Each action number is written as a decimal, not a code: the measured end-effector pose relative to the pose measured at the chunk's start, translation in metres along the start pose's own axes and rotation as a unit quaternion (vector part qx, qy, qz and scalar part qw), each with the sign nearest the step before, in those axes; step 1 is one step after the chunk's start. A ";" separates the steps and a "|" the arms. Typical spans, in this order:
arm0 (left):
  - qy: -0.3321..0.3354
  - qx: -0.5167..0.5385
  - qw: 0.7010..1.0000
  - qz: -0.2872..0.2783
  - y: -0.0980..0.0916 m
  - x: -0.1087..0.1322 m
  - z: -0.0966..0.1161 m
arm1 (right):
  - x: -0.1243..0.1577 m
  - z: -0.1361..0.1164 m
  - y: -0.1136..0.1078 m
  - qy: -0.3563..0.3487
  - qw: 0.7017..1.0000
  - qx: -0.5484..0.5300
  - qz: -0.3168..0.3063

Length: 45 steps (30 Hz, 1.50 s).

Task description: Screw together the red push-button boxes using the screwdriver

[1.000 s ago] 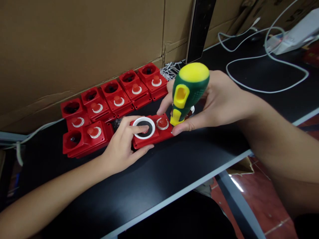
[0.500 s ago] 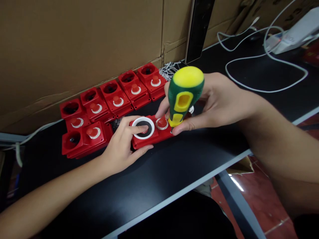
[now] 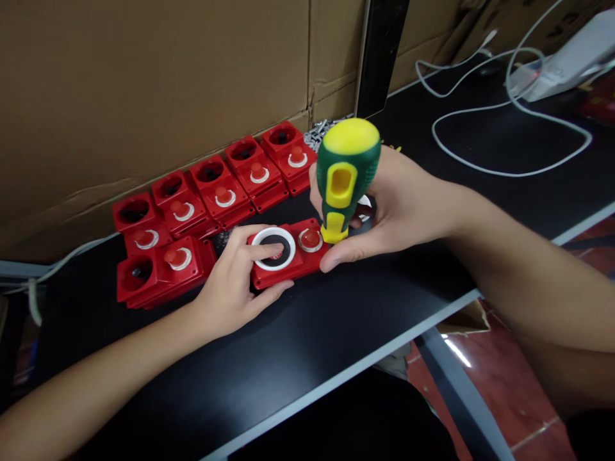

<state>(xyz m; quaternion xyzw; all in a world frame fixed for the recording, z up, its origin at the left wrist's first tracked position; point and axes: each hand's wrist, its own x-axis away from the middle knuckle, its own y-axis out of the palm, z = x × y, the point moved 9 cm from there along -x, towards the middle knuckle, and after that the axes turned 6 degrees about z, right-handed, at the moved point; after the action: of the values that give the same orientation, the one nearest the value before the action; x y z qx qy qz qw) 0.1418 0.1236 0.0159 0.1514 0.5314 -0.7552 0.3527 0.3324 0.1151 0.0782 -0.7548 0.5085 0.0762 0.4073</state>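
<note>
A red plastic box (image 3: pixel 303 264) with a red dome light (image 3: pixel 310 239) and a white-ringed black disc (image 3: pixel 288 257) lies on the black table. My left hand (image 3: pixel 244 274) is wrapped round its left end, one finger on the disc's middle and the thumb along the near side. My right hand (image 3: pixel 379 214) grips a screwdriver (image 3: pixel 346 176) by its green and yellow handle. The screwdriver stands nearly upright over the box's right end, its tip hidden behind my fingers. A small white piece (image 3: pixel 365 206) partly shows behind the right hand.
Several similar red boxes (image 3: pixel 223 192) with open round holes stand in a row along the cardboard (image 3: pixel 216 77). Another red box (image 3: pixel 166 269) sits left of my left hand. Screws (image 3: pixel 323 132) are heaped behind. A dark upright panel (image 3: pixel 383 57) and a white cable (image 3: pixel 509 174) are at right.
The screwdriver's handle has tilted and shifted slightly left, with my right hand turning along with it. My left hand keeps the same hold on the red box. The view has shifted slightly.
</note>
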 end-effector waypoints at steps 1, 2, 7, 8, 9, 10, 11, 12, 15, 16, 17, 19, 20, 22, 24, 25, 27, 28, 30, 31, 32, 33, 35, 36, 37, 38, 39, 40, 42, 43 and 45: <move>-0.001 0.000 1.000 -0.001 0.000 0.000 0.000 | 0.000 -0.001 -0.001 -0.004 1.000 -0.001 0.003; -0.001 0.000 1.000 0.000 0.000 0.000 0.000 | -0.001 -0.003 -0.002 -0.009 1.000 -0.001 0.005; 0.007 0.001 1.000 0.001 -0.001 0.000 0.001 | 0.000 -0.005 -0.005 -0.017 0.999 0.018 0.020; 0.007 0.001 1.000 0.000 0.000 0.000 0.001 | 0.000 -0.004 -0.005 -0.017 0.999 0.025 0.022; 0.006 0.001 1.000 0.001 0.000 0.000 0.001 | 0.001 -0.004 -0.006 -0.018 0.999 0.036 0.023; 0.004 0.001 1.000 0.001 0.000 0.000 0.001 | 0.002 -0.004 -0.005 -0.023 0.998 0.051 0.021; 0.001 0.002 1.000 0.001 0.000 0.000 0.001 | 0.002 -0.004 -0.005 -0.029 0.997 0.068 0.015; -0.001 0.002 1.000 0.001 0.000 0.000 0.000 | 0.003 -0.004 -0.004 -0.036 0.996 0.084 0.006; -0.001 0.002 1.000 0.000 0.000 0.000 0.000 | 0.005 -0.007 -0.003 -0.058 0.991 0.119 -0.007; 0.001 0.001 1.000 0.000 0.000 0.000 0.000 | 0.005 -0.008 -0.004 -0.065 0.990 0.124 -0.003; 0.003 0.000 1.000 0.000 -0.001 0.000 0.000 | 0.005 -0.009 -0.005 -0.069 0.989 0.127 0.002; 0.003 -0.002 1.000 -0.001 -0.001 0.000 0.000 | 0.005 -0.009 -0.005 -0.066 0.989 0.132 0.005; 0.002 -0.003 1.000 -0.002 -0.001 0.000 0.000 | 0.005 -0.008 -0.004 -0.060 0.989 0.133 -0.001; -0.001 -0.004 1.000 -0.003 0.000 0.000 -0.001 | 0.006 -0.004 -0.002 -0.047 0.990 0.134 -0.017; -0.002 -0.005 1.000 -0.004 0.000 0.000 -0.001 | 0.005 -0.002 0.001 -0.042 0.990 0.135 -0.029; -0.001 -0.004 1.000 -0.003 -0.001 0.000 -0.001 | 0.005 -0.003 0.001 -0.044 0.989 0.135 -0.029; 0.002 -0.001 1.000 -0.001 -0.001 0.000 0.000 | 0.004 -0.006 0.001 -0.054 0.990 0.129 -0.018; 0.003 0.000 1.000 -0.001 -0.001 0.000 0.000 | 0.003 -0.008 0.000 -0.059 0.991 0.121 -0.011; 0.005 0.001 1.000 -0.001 -0.001 -0.001 0.001 | 0.001 -0.011 0.000 -0.059 0.993 0.104 -0.006; 0.005 0.000 1.000 -0.002 -0.001 -0.001 0.001 | 0.001 -0.011 0.000 -0.054 0.994 0.096 -0.010; 0.004 -0.001 1.000 -0.003 -0.001 -0.001 0.001 | 0.001 -0.010 0.001 -0.046 0.995 0.090 -0.017; 0.004 -0.001 1.000 -0.003 -0.001 -0.001 0.000 | 0.001 -0.009 0.001 -0.039 0.995 0.087 -0.023; 0.003 -0.002 1.000 -0.002 -0.001 -0.001 0.000 | 0.002 -0.006 0.001 -0.030 0.996 0.082 -0.031; 0.002 -0.002 1.000 -0.001 -0.001 -0.001 0.000 | 0.003 -0.005 0.001 -0.029 0.996 0.079 -0.032; 0.002 -0.003 1.000 -0.001 -0.001 -0.001 0.000 | 0.003 -0.004 0.000 -0.031 0.996 0.078 -0.031; 0.003 -0.004 1.000 0.000 -0.001 -0.001 0.000 | 0.004 -0.003 0.000 -0.033 0.996 0.076 -0.030; 0.003 -0.004 1.000 -0.001 -0.001 -0.001 0.000 | 0.005 -0.003 0.000 -0.035 0.996 0.073 -0.030; 0.003 -0.004 1.000 -0.001 -0.001 -0.001 0.000 | 0.005 -0.002 0.000 -0.037 0.996 0.070 -0.029; 0.005 -0.004 1.000 -0.001 -0.001 -0.001 0.000 | 0.006 -0.001 0.000 -0.039 0.996 0.068 -0.029; 0.004 -0.003 1.000 -0.002 -0.001 -0.001 0.000 | 0.007 -0.001 0.000 -0.039 0.997 0.066 -0.031; 0.003 -0.003 1.000 -0.003 -0.001 -0.001 0.000 | 0.006 -0.001 0.001 -0.040 0.997 0.055 -0.034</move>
<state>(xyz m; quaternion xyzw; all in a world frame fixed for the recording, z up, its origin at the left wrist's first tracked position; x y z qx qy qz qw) 0.1420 0.1243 0.0174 0.1512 0.5352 -0.7540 0.3496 0.3346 0.1096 0.0753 -0.7445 0.4693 0.0647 0.4705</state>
